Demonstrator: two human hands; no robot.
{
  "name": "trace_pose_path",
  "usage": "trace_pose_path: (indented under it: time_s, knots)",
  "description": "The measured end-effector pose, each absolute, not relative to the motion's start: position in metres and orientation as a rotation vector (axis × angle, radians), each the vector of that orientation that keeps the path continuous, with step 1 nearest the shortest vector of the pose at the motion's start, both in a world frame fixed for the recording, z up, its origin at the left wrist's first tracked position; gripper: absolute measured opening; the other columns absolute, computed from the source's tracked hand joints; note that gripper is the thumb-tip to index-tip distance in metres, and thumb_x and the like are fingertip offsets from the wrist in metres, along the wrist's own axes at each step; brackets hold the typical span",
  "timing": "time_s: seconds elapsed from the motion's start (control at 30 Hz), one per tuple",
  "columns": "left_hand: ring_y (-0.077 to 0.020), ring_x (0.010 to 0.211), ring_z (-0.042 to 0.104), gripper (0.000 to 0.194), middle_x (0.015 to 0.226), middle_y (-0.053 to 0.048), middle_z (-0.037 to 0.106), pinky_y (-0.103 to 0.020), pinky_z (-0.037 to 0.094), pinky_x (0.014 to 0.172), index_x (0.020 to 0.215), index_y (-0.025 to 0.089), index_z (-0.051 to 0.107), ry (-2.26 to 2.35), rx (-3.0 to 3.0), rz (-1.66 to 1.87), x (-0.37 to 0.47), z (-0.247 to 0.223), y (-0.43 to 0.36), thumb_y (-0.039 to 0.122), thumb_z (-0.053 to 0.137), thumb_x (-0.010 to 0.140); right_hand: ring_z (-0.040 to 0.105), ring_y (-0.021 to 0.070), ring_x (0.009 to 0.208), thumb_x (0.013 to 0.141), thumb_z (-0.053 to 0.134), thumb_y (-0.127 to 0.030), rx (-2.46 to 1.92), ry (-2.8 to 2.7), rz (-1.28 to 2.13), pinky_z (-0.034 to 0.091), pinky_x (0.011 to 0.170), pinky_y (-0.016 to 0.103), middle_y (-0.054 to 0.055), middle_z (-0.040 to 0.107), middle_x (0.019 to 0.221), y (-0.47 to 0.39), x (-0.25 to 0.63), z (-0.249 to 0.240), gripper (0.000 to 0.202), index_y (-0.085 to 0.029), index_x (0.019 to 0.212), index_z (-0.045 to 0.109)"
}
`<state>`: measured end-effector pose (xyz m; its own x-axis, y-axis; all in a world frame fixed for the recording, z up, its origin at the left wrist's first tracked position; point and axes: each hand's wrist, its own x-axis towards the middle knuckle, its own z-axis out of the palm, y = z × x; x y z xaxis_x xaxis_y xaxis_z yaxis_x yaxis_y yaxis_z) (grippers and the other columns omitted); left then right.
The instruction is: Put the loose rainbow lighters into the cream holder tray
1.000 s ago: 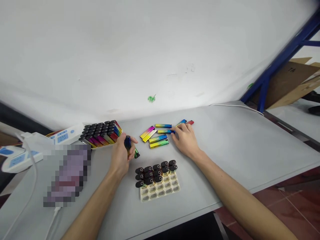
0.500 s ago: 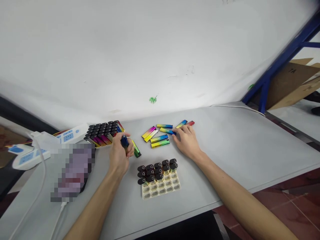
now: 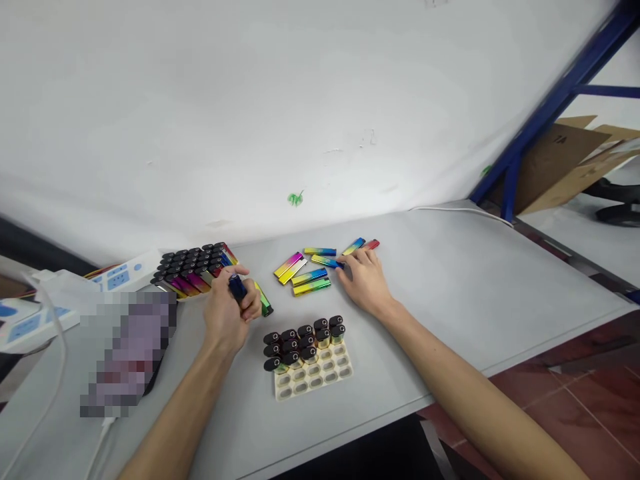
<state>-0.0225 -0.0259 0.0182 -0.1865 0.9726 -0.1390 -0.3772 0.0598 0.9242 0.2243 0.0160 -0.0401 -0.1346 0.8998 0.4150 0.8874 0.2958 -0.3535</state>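
My left hand (image 3: 230,307) is closed around a dark blue lighter (image 3: 237,287), held above the table with one end up. Right beside that hand lies a green and yellow lighter (image 3: 264,300). My right hand (image 3: 367,280) is low over the table, with thumb and forefinger at the blue end of a yellow and blue lighter (image 3: 324,261); its other fingers are partly hidden. Several shiny lighters lie loose nearby, among them a pink and yellow lighter (image 3: 287,265) and a red lighter (image 3: 371,245). Nearer me, a cream tray (image 3: 315,383) holds black-topped lighters upright in its back rows.
A dense block of upright black-topped lighters (image 3: 190,267) stands at the left by the wall. Further left are white power strips (image 3: 120,277) and a blurred phone-like device (image 3: 133,353) with a cable. Cardboard boxes (image 3: 560,160) stand behind a blue metal frame (image 3: 545,110) at the right.
The camera view has turned slightly to the right, so everything sits a little further left. Both hands keep nearly the same places among the lighters.
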Motion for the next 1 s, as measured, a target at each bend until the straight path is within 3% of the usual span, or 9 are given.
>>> trace_pose_path:
  time_s: [0.17, 0.37, 0.6, 0.77, 0.9, 1.0]
  knots:
    - [-0.009, 0.035, 0.028, 0.017, 0.045, 0.009, 0.033, -0.021, 0.023, 0.037, 0.083, 0.024, 0.05, 1.079, 0.758, 1.502, -0.023, 0.017, -0.026, 0.041, 0.048, 0.087, 0.047, 0.0315, 0.108, 0.095, 0.052, -0.034, -1.595, -2.029, 0.028, 0.042, 0.091, 0.046, 0.012, 0.064, 0.106, 0.016, 0.224, -0.04, 0.029, -0.021, 0.115, 0.069]
    - [-0.0107, 0.04, 0.039, 0.046, 0.054, 0.005, 0.045, -0.024, 0.031, 0.04, 0.09, 0.024, 0.055, 0.995, 0.984, 1.631, -0.024, 0.014, -0.025, 0.068, 0.046, 0.088, 0.047, 0.0328, 0.107, 0.091, 0.056, -0.035, -1.619, -2.03, -0.09, 0.042, 0.09, 0.046, 0.014, 0.061, 0.108, 0.017, 0.224, -0.04, 0.028, -0.02, 0.111, 0.068]
    - [-0.016, 0.067, 0.058, 0.014, 0.073, 0.002, 0.057, -0.029, 0.048, 0.061, 0.101, 0.024, 0.054, 1.111, 1.371, 1.688, -0.02, 0.026, -0.033, 0.035, 0.052, 0.091, 0.049, 0.0315, 0.105, 0.088, 0.06, -0.031, -1.566, -1.95, 0.006, 0.043, 0.093, 0.046, 0.013, 0.06, 0.106, 0.019, 0.23, -0.039, 0.02, -0.019, 0.102, 0.069]
    - [-0.0224, 0.104, 0.057, 0.021, 0.106, -0.005, 0.063, -0.038, 0.046, 0.091, 0.108, 0.023, 0.061, 1.426, 1.913, 1.525, -0.006, 0.067, -0.071, 0.034, 0.046, 0.098, 0.057, 0.0234, 0.096, 0.091, 0.057, -0.04, -1.346, -1.608, 0.372, 0.046, 0.088, 0.038, 0.008, 0.065, 0.099, 0.019, 0.233, -0.03, 0.02, -0.021, 0.093, 0.061]
    - [-0.0242, 0.102, 0.054, 0.024, 0.106, -0.004, 0.059, -0.041, 0.045, 0.089, 0.116, 0.031, 0.064, 1.451, 2.438, 1.181, 0.01, 0.092, -0.107, 0.034, 0.053, 0.096, 0.06, 0.0159, 0.072, 0.091, 0.056, -0.046, -1.205, -1.389, 0.665, 0.046, 0.07, 0.03, 0.002, 0.069, 0.084, 0.016, 0.232, -0.023, 0.024, -0.022, 0.091, 0.051]
    - [-0.0226, 0.097, 0.054, 0.022, 0.1, -0.003, 0.062, -0.038, 0.045, 0.085, 0.116, 0.03, 0.063, 1.315, 2.619, 1.008, 0.022, 0.09, -0.123, 0.029, 0.056, 0.095, 0.059, 0.0153, 0.069, 0.089, 0.059, -0.046, -1.183, -1.386, 0.661, 0.044, 0.066, 0.028, 0.001, 0.069, 0.08, 0.014, 0.23, -0.022, 0.025, -0.023, 0.089, 0.051]
